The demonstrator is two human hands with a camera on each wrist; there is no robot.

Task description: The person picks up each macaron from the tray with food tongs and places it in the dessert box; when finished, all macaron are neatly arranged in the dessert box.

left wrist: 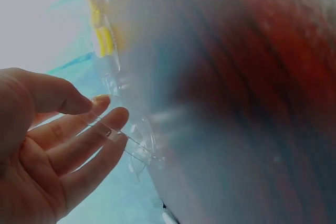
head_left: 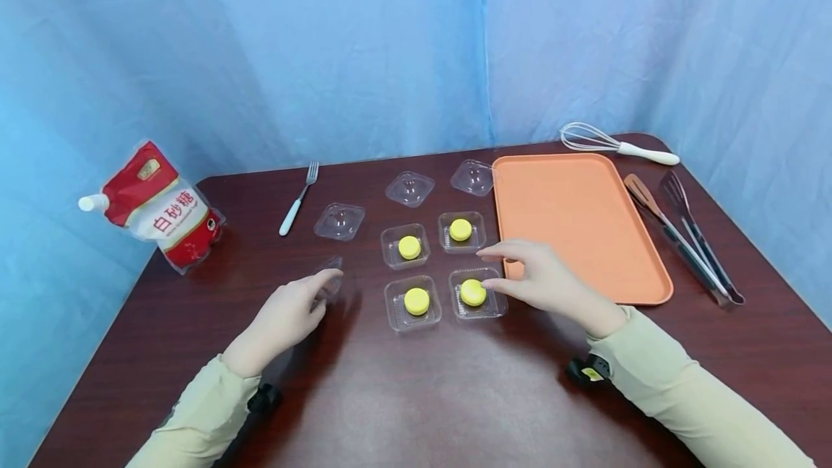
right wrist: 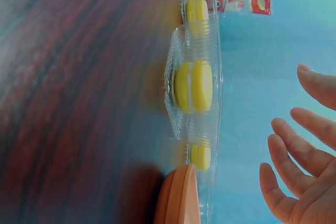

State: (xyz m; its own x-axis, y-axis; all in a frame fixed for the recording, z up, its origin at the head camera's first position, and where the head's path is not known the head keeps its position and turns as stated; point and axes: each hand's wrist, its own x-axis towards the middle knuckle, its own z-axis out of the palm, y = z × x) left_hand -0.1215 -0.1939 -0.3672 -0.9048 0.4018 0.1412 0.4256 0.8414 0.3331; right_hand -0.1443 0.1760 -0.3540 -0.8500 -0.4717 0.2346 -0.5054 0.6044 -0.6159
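Note:
My left hand [head_left: 284,314] pinches a clear plastic lid [head_left: 334,279] by its edge, just above the table on the left. In the left wrist view the thumb and fingertips lie on either side of the lid [left wrist: 139,150]. Several clear square boxes stand in the middle, each with a yellow macaron [head_left: 417,301] inside. Over the near right box [head_left: 489,309] hovers my right hand [head_left: 539,282], its fingers spread and holding nothing. The right wrist view shows a gap between the right hand [right wrist: 304,169] and that box's macaron [right wrist: 201,86].
Three more clear lids lie behind the boxes, one [head_left: 340,222] nearest the fork [head_left: 300,198]. An orange tray [head_left: 572,222] sits at the right, with a whisk [head_left: 617,146], tongs [head_left: 682,240] and another utensil [head_left: 695,230] around it. A sugar pouch [head_left: 165,208] stands far left.

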